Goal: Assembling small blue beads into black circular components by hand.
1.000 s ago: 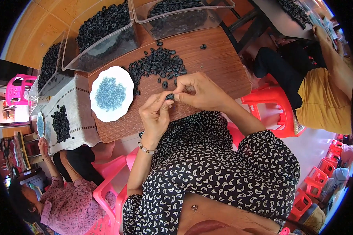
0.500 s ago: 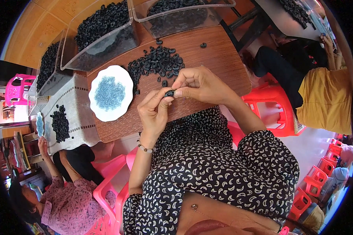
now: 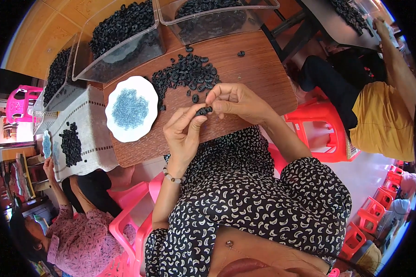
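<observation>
Over the near part of a brown wooden table (image 3: 259, 87), my left hand (image 3: 182, 134) pinches a small black ring-like part (image 3: 201, 111) between thumb and fingertips. The fingertips of my right hand (image 3: 238, 105) are closed at the part's right end, and whether they hold a second tiny piece is hidden. Just beyond my hands lies a loose pile of similar black parts (image 3: 187, 71), with one single part (image 3: 195, 98) close to my right fingers. A white scalloped plate (image 3: 153, 108) with fine blue-grey grains (image 3: 130, 109) stands left of the pile.
Clear plastic bins (image 3: 159, 39) heaped with black parts line the table's far side. A person in a patterned pink blouse (image 3: 83, 240) sits left by a cloth-covered table (image 3: 88, 120). On the right are a person in a yellow top (image 3: 383, 117) and a red stool (image 3: 316, 131).
My right fingertips have shifted slightly right and up, and more of the black part shows in my left fingers. The arm of the person at right has reached forward over the other table.
</observation>
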A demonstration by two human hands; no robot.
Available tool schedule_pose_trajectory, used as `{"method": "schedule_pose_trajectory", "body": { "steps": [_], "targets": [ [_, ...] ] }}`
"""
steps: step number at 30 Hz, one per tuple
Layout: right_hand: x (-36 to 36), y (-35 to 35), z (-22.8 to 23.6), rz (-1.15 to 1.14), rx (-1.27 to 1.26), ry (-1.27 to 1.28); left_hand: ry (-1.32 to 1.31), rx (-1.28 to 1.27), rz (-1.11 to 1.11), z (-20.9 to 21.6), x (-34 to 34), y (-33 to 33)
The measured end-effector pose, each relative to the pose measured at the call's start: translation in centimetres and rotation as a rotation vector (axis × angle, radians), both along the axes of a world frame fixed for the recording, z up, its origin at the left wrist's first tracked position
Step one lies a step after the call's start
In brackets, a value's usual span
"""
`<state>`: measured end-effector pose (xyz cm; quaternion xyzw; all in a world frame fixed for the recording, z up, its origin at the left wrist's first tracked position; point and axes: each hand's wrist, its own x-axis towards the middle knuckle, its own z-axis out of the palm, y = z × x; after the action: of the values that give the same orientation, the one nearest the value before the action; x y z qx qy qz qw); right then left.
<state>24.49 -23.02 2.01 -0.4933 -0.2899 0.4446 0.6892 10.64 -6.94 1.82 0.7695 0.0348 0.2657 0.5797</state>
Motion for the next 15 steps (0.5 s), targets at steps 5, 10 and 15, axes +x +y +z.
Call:
{"method": "schedule_pose_trajectory", "body": {
  "steps": [5,10,15],
  "targets": [
    [-0.4,-0.1,-1.3,0.094,0.032,0.018,0.000,0.037,0.031,0.7,-0.2,-0.4],
    [-0.9,-0.2,-1.5,0.185,0.137,0.176,-0.033,0.202,0.074,1.0,-0.4,-0.9],
    [-1.0,-0.6,-2.4,0.269,0.204,0.383,-0.052,0.314,0.077,1.4,-0.3,-1.4]
  ]
}}
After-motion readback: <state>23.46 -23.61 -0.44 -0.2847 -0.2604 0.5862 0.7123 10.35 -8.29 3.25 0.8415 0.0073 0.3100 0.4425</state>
